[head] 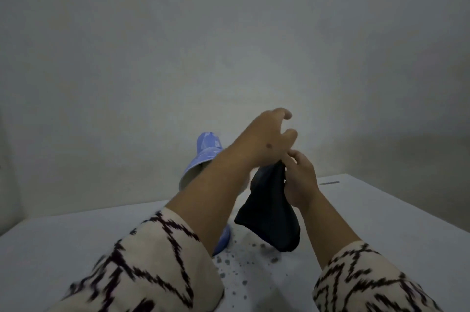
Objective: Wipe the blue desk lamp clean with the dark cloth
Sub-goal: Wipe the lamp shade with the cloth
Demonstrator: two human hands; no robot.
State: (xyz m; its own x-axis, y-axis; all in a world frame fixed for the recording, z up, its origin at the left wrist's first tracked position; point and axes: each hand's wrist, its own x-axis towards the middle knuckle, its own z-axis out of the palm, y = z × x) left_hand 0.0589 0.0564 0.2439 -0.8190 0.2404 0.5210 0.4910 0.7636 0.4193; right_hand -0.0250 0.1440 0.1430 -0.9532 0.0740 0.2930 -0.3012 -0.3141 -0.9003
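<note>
The blue desk lamp stands on the table, its shade (206, 151) showing behind my left forearm and its base (223, 239) below it. The stem is hidden by the arm. The dark cloth (269, 212) hangs in the air to the right of the lamp, its lower corner just above the table. My right hand (301, 180) grips the cloth's right edge. My left hand (264, 141) is above it; its lower fingers meet the cloth's top, while its thumb and forefinger curl free. Neither the cloth nor either hand touches the lamp.
The pale table (381, 210) has dark specks (229, 263) scattered in front of the lamp's base. A small dark strip (329, 182) lies near the table's far right edge. A bare grey wall (229, 44) rises close behind.
</note>
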